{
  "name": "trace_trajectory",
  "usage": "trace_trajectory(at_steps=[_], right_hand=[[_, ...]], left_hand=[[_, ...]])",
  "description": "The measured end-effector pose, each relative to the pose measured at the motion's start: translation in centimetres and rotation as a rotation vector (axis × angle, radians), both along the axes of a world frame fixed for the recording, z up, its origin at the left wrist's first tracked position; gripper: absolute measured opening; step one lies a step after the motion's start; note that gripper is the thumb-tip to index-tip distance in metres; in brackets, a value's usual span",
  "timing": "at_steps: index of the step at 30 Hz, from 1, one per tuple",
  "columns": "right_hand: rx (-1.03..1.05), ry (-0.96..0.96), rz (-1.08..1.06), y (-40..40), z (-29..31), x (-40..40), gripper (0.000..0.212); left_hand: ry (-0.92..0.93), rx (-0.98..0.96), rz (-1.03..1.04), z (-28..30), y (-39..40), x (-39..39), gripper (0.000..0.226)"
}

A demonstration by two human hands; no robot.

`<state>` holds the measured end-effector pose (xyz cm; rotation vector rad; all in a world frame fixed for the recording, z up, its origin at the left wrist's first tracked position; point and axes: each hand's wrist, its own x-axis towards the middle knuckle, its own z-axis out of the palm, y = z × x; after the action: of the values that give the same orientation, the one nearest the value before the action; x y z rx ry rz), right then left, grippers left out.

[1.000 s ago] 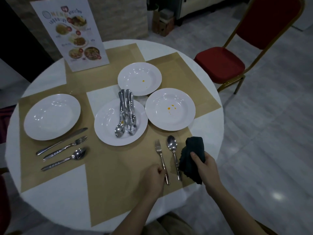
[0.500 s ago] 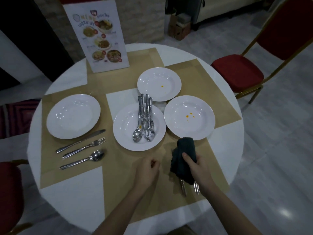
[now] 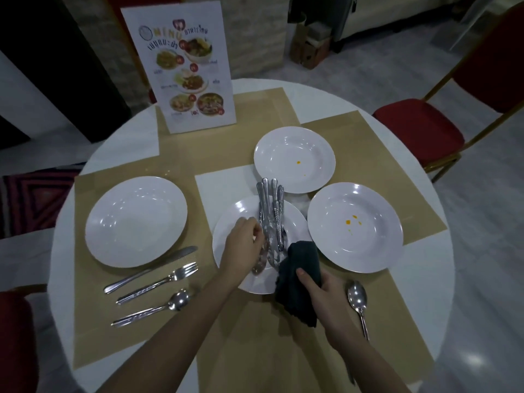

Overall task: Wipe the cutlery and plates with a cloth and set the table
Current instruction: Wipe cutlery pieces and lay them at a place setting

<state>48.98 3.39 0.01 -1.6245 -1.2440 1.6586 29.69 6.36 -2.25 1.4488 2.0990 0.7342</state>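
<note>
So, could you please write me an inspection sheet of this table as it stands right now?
Surface: round white table with tan placemats.
Job's things: four white plates; two right-hand plates carry orange specks; centre plate holds piled cutlery; a knife, fork and spoon set lies by the left plate; one spoon lies near the right hand.
Clutter: standing menu card.
Hands: left hand fingers at the pile; right hand grips dark cloth.
Cables: nothing seen.
Surroundings: red chair, tiled floor.
</note>
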Motion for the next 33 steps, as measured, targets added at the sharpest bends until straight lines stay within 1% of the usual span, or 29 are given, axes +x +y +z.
trace_trajectory(at_steps=[1, 3, 4, 5, 6, 7, 8, 12, 17, 21, 24, 28, 30, 33], right_hand=[[0.002, -0.018, 0.0, 0.1, -0.2, -0.3, 0.024], [0.017, -0.039, -0.007, 0.4, -0.2, -0.8, 0.019], [0.017, -0.038, -0.017, 0.6, -0.3, -1.0, 0.015], [0.012, -0.033, -0.029, 0.8, -0.2, -1.1, 0.012], [0.007, -0.025, -0.037, 1.0, -0.2, -1.1, 0.011], [-0.002, -0.01, -0.049, 1.1, -0.1, -1.1, 0.012], [-0.013, 0.006, -0.064, 1.2, 0.0, -1.1, 0.015], [-0.021, 0.018, -0.094, 1.2, 0.2, -0.6, 0.021], [0.013, 0.033, -0.12, 0.7, 0.4, -0.1, 0.014], [0.003, 0.02, -0.126, 0.3, 0.4, 0.3, 0.011], [-0.005, 0.022, -0.12, 0.2, 0.5, 0.5, 0.012], [-0.03, 0.065, -0.104, 0.4, 1.0, 1.0, 0.009], [-0.035, 0.066, -0.097, 0.4, 1.3, 1.3, 0.01], [-0.031, 0.062, -0.101, 0.4, 1.6, 2.0, 0.014]], left_hand=[[0.023, 0.016, -0.023, 0.0, 1.1, -0.4, 0.008], [0.111, 0.059, -0.125, -0.1, 3.0, -1.2, 0.022], [0.202, 0.084, -0.215, -0.3, 3.9, -1.5, 0.031], [0.341, 0.095, -0.343, -0.5, 4.7, -1.8, 0.037], [0.486, 0.102, -0.48, -0.7, 5.2, -1.9, 0.04], [0.59, 0.098, -0.588, -0.9, 5.5, -2.1, 0.04], [0.651, 0.085, -0.654, -1.1, 5.8, -2.3, 0.04], [0.738, 0.134, -0.708, -1.1, 5.9, -3.4, 0.039], [0.885, 0.191, -0.854, -0.1, 6.3, -4.8, 0.037], [0.982, 0.186, -1.018, 0.4, 6.6, -5.9, 0.035], [1.054, 0.157, -1.071, 0.8, 6.3, -6.7, 0.032], [1.091, 0.124, -1.104, 1.2, 5.7, -7.2, 0.033], [1.121, 0.131, -1.099, 0.9, 5.4, -7.3, 0.033], [1.204, 0.18, -1.059, 0.7, 4.9, -7.5, 0.026]])
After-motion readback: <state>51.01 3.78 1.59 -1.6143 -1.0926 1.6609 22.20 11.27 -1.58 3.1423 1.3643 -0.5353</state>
